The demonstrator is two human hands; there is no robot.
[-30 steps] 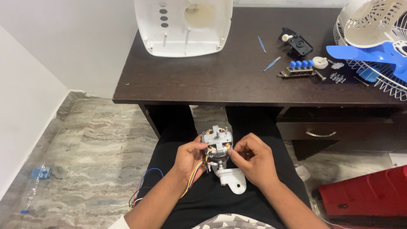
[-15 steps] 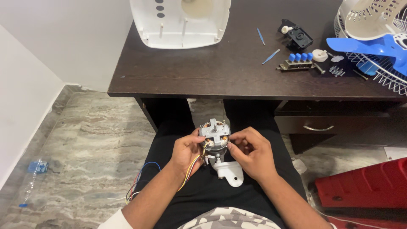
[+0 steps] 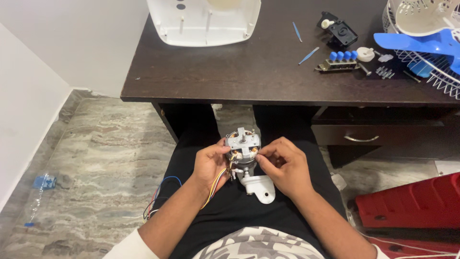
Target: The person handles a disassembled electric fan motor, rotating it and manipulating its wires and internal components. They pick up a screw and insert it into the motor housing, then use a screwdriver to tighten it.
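Hands meet over the lap, below the dark desk (image 3: 268, 72); left hand (image 3: 211, 163) clasps the fan motor (image 3: 242, 146) from its side. Right hand (image 3: 282, 165) pinches its fingertips together at the motor's edge; coloured wires (image 3: 218, 180) trail down.

Head camera — looking steeply down, close over lap.

We count one small grey metal fan motor (image 3: 243, 144), one white plastic housing shell (image 3: 203, 21), two thin blue-handled tools (image 3: 303, 44), four round blue push-buttons (image 3: 342, 56), one blue fan blade (image 3: 421, 42) and one red plastic crate (image 3: 411, 201).
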